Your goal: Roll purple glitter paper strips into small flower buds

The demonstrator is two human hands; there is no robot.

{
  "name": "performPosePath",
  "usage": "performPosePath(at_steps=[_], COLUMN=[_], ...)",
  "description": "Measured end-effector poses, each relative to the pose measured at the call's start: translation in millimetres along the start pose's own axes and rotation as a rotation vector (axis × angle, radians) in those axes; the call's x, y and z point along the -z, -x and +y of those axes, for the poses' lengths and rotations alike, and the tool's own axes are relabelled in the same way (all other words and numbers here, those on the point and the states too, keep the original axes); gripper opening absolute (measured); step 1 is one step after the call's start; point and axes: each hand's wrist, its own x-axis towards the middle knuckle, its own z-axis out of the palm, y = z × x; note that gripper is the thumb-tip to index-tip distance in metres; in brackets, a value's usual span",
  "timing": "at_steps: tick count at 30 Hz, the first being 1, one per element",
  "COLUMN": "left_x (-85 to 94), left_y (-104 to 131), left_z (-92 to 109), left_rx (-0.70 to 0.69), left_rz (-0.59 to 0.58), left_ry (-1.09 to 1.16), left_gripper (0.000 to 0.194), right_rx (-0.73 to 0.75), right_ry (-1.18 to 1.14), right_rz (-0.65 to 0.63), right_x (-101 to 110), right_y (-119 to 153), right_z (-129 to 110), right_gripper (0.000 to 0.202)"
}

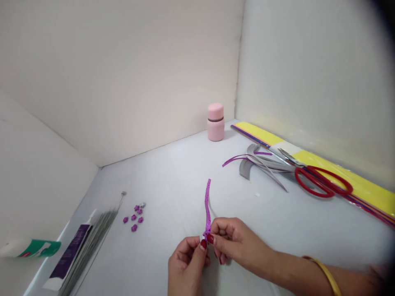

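Purple strip [207,205] between both hands [205,246]; scissors [321,181], pink jar [215,122] well apart.

Both hands are meeting low over the near edge of the worktop, fingertips pressed together in a pinch. The left hand [187,265] is rising from the bottom edge, fingers curled, thumb pointing up. The right hand [231,240] is reaching in from the right, knuckles upward, its forearm lying across the near right corner and wearing a bangle at the wrist.
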Motion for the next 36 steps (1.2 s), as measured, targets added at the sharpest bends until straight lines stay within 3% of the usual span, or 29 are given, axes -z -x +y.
performPosePath(at_steps=[8, 12, 16, 21, 30, 36], left_x=[-3.8, -4.4, -0.4, 0.1, 2.3, 2.7], left_y=[5, 9, 1, -6, -7, -5], left_z=[2, 7, 4, -1, 2, 9], left_rx=[-0.097, -0.132, 0.046, 0.174, 0.166, 0.044], left_rz=[0.062, 0.037, -0.059, -0.081, -0.114, -0.060], left_ry=[-0.074, -0.006, 0.165, 0.280, 0.186, -0.022], left_gripper=[0.030, 0.033, 0.032, 0.030, 0.031, 0.035], right_rx=[0.224, 0.080, -0.009, -0.021, -0.019, -0.026], right_ry=[0.359, 0.063, -0.080, -0.117, -0.116, -0.050], right_rz=[0.032, 0.008, -0.037, -0.065, -0.106, -0.112], right_x=[3, 3, 3, 4, 7, 6], right_y=[5, 3, 1, 0, -1, 1], right_z=[-6, -5, -4, -3, 2, 0], right_gripper=[0.015, 0.015, 0.019, 0.026, 0.029, 0.028])
